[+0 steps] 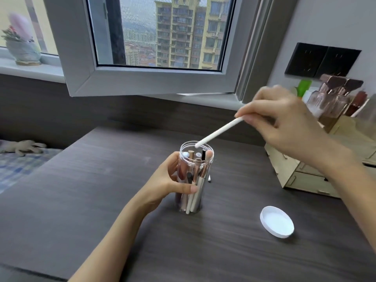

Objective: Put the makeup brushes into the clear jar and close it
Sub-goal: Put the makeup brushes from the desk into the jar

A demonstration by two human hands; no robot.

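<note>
Nearest you on the dark wood-grain desk (pixel 101 200), the round white plastic lid (pixel 277 221) lies upturned and well apart from the jar, off to your right, likely parked there so the mouth stays free until the last brush is in. Just beyond your left forearm, your left hand (pixel 173 180) wraps the tall clear plastic jar (pixel 195 178) around its middle, thumb across the front and fingers curled behind, a grip that looks meant to steady the upright jar against tipping while brushes drop in. Inside stand several makeup brushes (pixel 198 174) with white and rose-gold handles, packed close, leaving a gap near the far rim. Above and to the right, your right hand (pixel 284 127) pinches the upper end of a slim white brush handle (pixel 218 132) between thumb and fingertips, the other fingers loosely curled; whether the bristles sit inside the hand you cannot tell. The handle slants down-left so its free tip rests right at the jar's mouth, aimed into that gap. Farther back stands a pale wooden drawer organiser (pixel 305 176).
</note>
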